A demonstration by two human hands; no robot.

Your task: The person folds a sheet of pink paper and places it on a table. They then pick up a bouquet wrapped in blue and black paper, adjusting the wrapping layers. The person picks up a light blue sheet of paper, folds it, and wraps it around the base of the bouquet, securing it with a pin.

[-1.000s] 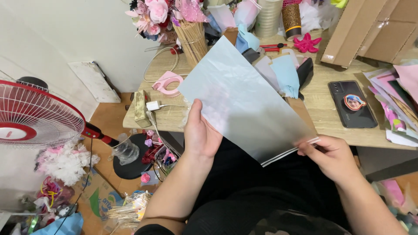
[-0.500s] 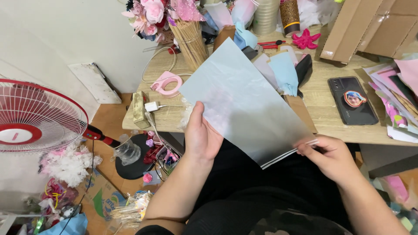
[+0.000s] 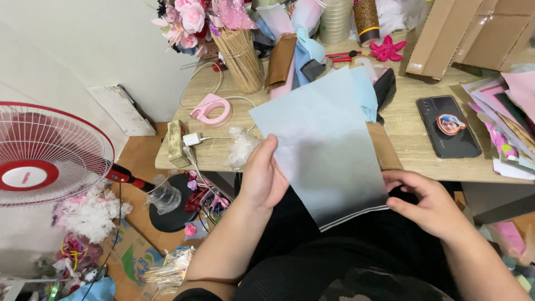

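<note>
pale blue sheets (image 3: pixel 320 147) slanting over counter's near edge (image 3: pixel 446 170), pinched by left hand (image 3: pixel 263 177) and right hand (image 3: pixel 429 205) at opposite sides.

I see a stack of thin matt paper sheets (image 3: pixel 323 150), pale blue and smooth. The table (image 3: pixel 423 150) looks like light wood with fine grain. The phone (image 3: pixel 448 127) is glossy black, the cardboard box (image 3: pixel 473 36) rough brown.

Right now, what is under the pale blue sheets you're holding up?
Under the pale blue sheets, a brown card edge and the wooden table show at the right. Another blue paper peeks out above. Whatever lies beneath the middle is covered.
</note>
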